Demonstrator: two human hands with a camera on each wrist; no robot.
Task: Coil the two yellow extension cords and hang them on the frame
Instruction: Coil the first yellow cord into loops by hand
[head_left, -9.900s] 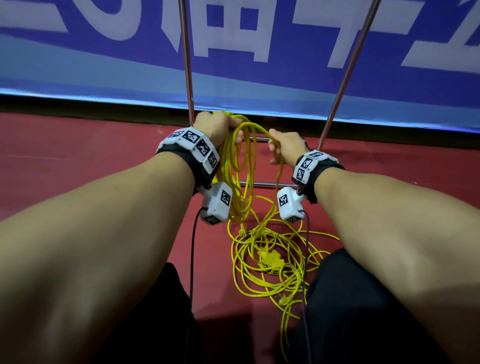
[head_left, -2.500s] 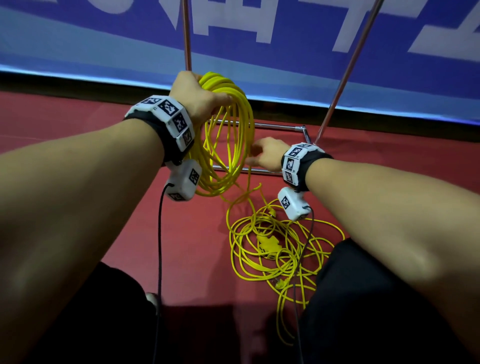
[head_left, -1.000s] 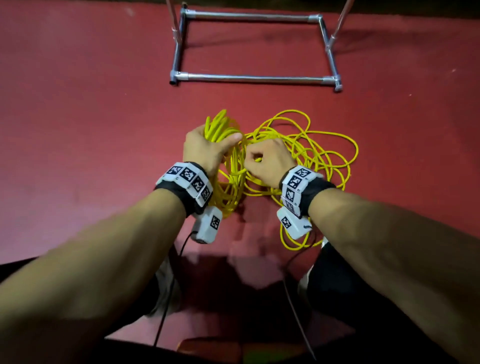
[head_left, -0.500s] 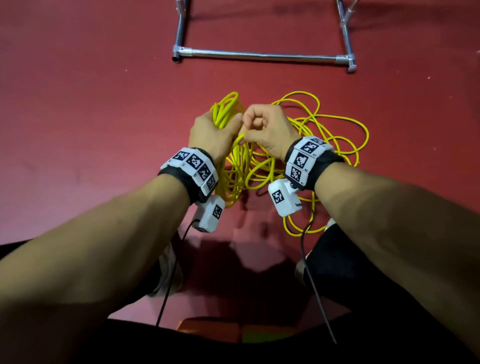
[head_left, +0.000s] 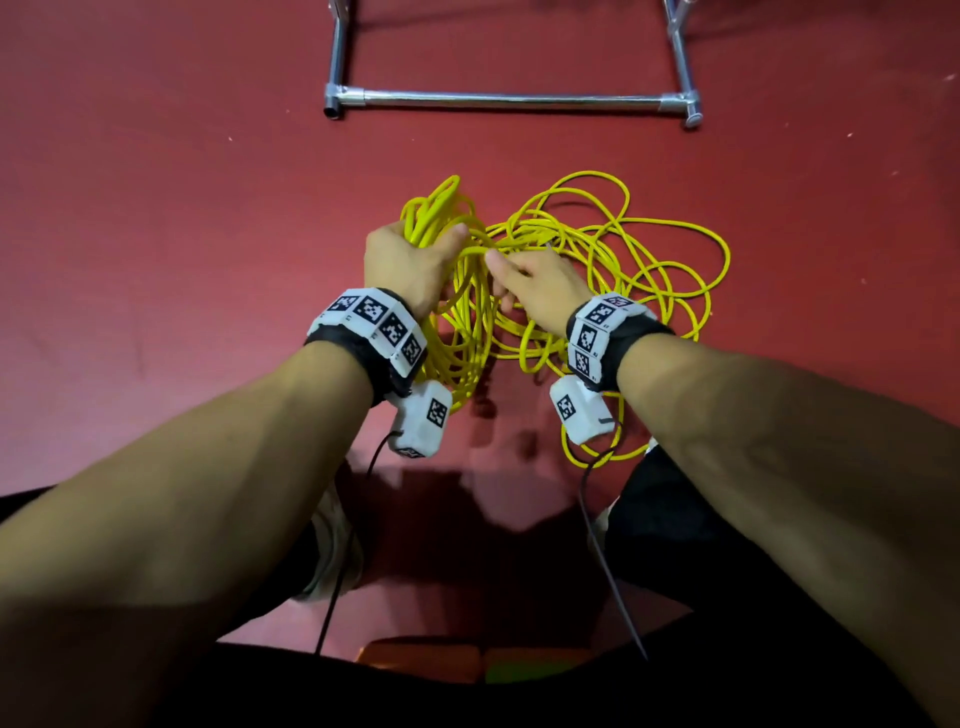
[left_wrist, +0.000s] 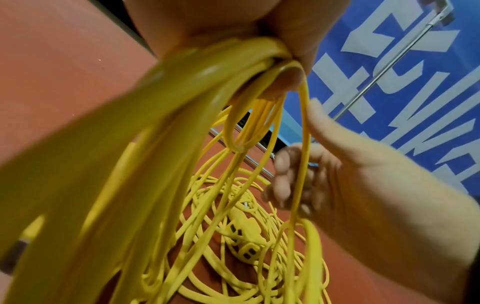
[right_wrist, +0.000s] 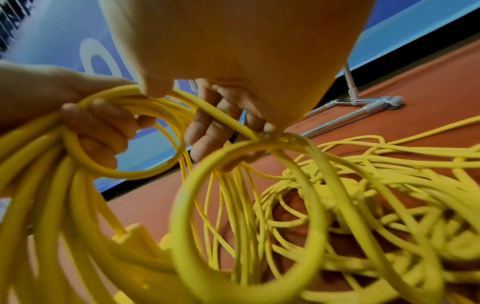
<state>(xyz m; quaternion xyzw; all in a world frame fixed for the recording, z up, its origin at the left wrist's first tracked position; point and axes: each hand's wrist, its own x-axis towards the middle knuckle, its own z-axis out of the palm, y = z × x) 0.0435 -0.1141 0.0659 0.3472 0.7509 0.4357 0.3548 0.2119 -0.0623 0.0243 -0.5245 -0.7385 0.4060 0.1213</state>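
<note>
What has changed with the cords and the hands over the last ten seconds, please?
The left hand held only a few loops at first; its grip now holds a thick coil, lowered from beside the frame to just over the floor. The right hand came in from feeding slack and now pinches a strand by the coil. The loose cord stays tangled on the floor, and nothing hangs yet.

Smooth, glossy yellow cords (head_left: 613, 260) (plastic-sheathed), shiny metal frame (head_left: 509, 100), matt red floor (head_left: 182, 208)
</note>
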